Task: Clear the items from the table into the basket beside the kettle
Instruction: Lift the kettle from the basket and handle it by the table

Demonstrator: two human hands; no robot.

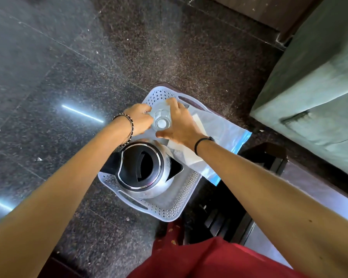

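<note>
A pale perforated plastic basket [175, 209] sits low in the middle of the head view. Inside its near half stands a steel kettle with a black lid [143, 167]. Over the basket's far half both hands hold a clear drinking glass [161, 121], seen from above. My left hand [140, 118] grips its left side and my right hand [181, 125] wraps its right side, fingers spread. A clear plastic bag with a blue strip [225, 137] and white paper inside lies across the basket's right rim.
Dark speckled stone floor [68, 77] surrounds the basket. A dark low stand [265, 157] shows at the right of the basket. A grey-green upholstered block [317, 87] fills the right. Red clothing [209, 261] covers the bottom.
</note>
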